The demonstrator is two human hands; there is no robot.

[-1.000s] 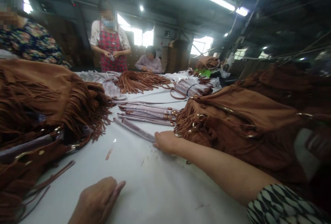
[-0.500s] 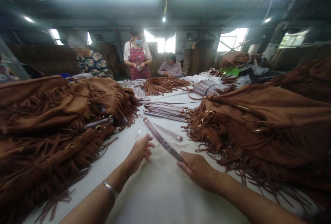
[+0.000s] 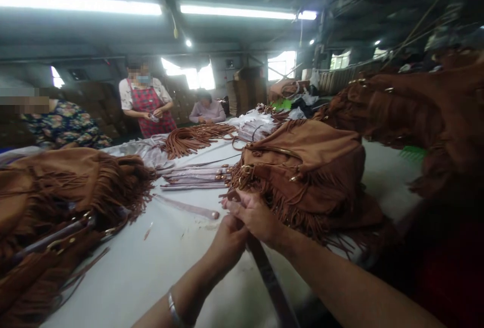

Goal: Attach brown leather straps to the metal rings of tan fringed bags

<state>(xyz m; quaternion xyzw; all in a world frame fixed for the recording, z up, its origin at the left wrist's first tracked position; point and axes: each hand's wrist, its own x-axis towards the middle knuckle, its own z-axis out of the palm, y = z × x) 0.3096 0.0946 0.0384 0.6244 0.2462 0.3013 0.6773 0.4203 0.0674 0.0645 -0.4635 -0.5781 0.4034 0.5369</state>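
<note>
My left hand [image 3: 229, 239] and my right hand [image 3: 259, 217] meet over the table, closed on one brown strap [image 3: 270, 280]. Its upper end pokes out at my fingertips, and its long part hangs down towards me below the hands. Just behind my right hand lies a brown fringed bag [image 3: 302, 166] with gold-coloured rings. Another wrapped strap [image 3: 189, 207] with a round metal stud rests on the white table to the left of my hands. Where exactly the fingers pinch the strap is partly hidden.
Several wrapped straps [image 3: 196, 176] lie in a row beyond my hands, with a bundle of brown strips [image 3: 192, 139] behind. Fringed bags [image 3: 71, 181] are heaped at left, more bags [image 3: 427, 106] at right. People work across the white table [image 3: 124, 267].
My left hand has come over to the strap and closed on it beside my right hand. The strap now hangs towards me. The view has turned to the right.
</note>
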